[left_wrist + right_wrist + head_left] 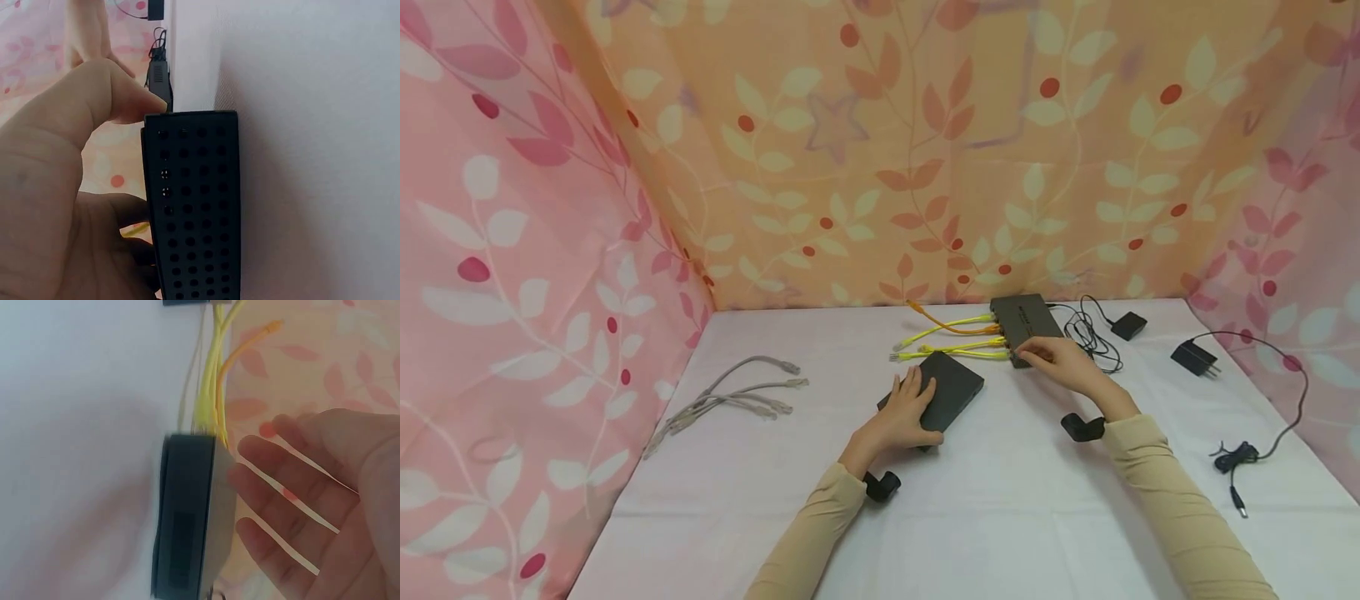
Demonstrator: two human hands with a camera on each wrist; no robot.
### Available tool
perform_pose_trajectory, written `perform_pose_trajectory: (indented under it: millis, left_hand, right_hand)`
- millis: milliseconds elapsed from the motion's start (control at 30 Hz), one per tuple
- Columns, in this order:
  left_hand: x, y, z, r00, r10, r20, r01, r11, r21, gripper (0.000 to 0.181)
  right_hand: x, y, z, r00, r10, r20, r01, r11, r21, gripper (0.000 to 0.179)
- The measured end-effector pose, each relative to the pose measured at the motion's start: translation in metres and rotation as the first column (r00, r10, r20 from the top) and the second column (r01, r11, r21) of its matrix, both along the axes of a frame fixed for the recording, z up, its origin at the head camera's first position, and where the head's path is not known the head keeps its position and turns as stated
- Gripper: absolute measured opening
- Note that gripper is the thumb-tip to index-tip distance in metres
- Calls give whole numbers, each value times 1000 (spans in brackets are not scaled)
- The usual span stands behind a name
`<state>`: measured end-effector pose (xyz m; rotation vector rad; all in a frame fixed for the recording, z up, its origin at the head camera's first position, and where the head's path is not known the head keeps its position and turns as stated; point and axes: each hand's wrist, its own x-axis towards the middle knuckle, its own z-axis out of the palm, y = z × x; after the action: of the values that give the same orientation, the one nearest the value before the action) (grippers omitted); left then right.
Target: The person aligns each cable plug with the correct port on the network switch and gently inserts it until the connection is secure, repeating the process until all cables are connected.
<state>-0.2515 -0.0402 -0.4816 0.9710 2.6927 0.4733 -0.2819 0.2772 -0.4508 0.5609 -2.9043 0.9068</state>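
Note:
A flat black box [957, 390] lies turned at an angle near the middle of the table. My left hand [906, 412] rests on its top with spread fingers, the thumb near the front corner. In the left wrist view the box's side [200, 206] shows rows of round holes. Farther back on the right sits a dark network switch [1021, 315], with yellow and orange network cables [973, 327] plugged into its left side. My right hand [1063, 362] hovers by its front end, fingers loosely extended with nothing held, as the right wrist view shows.
Several grey network cables [730, 396] lie together on the left. A thin black cord [1086, 329] runs from the switch to a power adapter [1129, 325]. Another adapter [1195, 358] with a corded plug [1238, 502] lies at right. Patterned curtains [835, 167] border the table.

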Motion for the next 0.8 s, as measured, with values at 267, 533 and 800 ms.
perform_pose_trajectory:
  millis: [267,533,800]
  left_hand:
    - [0,7,-5,998,-49,-38,49,999,-7,86]
    - [0,7,-12,990,-39,-135,35,999,-39,80]
    - [1,8,-18,985,-41,-169,30,997,-65,79]
  right_hand:
    - [24,30,6,1000,1,-19,1,996,95,21]
    - [47,59,8,998,-16,-59,25,986,162,18]
    - [78,88,3,997,-63,-46,71,982,177,19]
